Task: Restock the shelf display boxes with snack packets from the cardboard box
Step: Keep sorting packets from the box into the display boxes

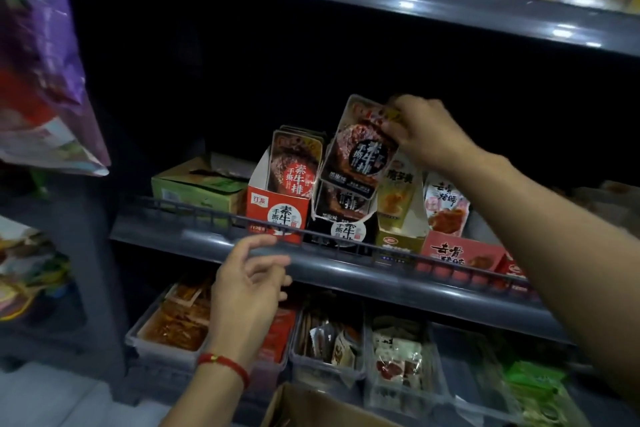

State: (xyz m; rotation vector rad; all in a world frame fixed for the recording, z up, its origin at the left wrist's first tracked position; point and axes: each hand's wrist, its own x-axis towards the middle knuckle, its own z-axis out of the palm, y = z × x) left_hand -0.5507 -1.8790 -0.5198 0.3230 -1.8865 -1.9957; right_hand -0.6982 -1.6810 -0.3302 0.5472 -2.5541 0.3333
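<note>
Pinching one black 素牛排 packet (360,152) above the black display box (341,229), the right hand (424,135) held it; the left hand (247,282) hung loose. Four display boxes stood on the shelf (346,274).

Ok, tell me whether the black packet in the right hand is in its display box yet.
Not yet. The right hand pinches the black packet by its top, tilted, above the black display box.

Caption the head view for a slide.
Right hand lowers a black snack packet into the black display box; left hand hovers open.
</note>
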